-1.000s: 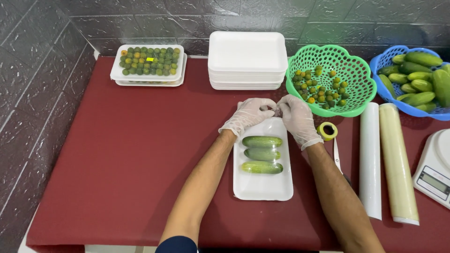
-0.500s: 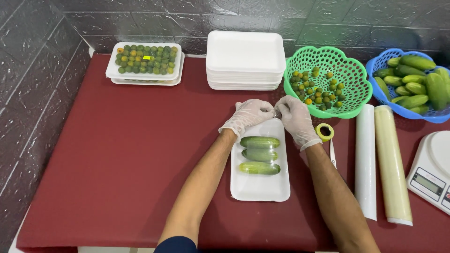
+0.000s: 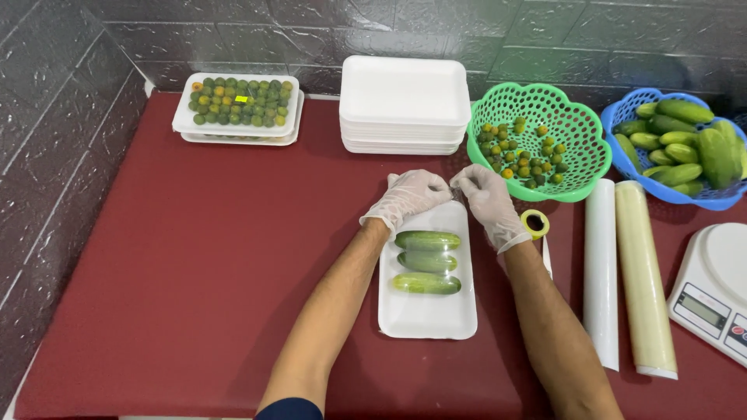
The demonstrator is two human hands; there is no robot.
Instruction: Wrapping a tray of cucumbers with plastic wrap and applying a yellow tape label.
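Working at the far end of a white foam tray (image 3: 426,323), the left hand (image 3: 408,198) and right hand (image 3: 486,201), both in thin clear gloves, met fingertip to fingertip, fingers curled and pinching at the tray's far edge; whether clear film was caught between them could not be told. Three cucumbers (image 3: 426,261) lay side by side across the tray's far half, apart from both hands, with the near half bare. The tray sat near the middle of the red counter (image 3: 194,264), slightly toward the right.

Compared with half a second earlier, the hands held the same pinched pose at the same tray edge, and the cucumbers had not shifted; only the head camera's framing differed slightly.

A stack of empty white trays (image 3: 405,105) stood at the counter's back edge, just beyond the hands. A filled tray of small green and yellow fruit (image 3: 240,105) rested at the back left corner. A green basket (image 3: 545,140) of the same small fruit sat right of the stack, and a blue basket (image 3: 677,148) of cucumbers occupied the back right corner. A small roll of yellow tape (image 3: 535,223) lay just beside the right wrist. Two long rolls of wrap (image 3: 622,272) lay parallel near the right edge, with a white kitchen scale (image 3: 712,288) beyond them.
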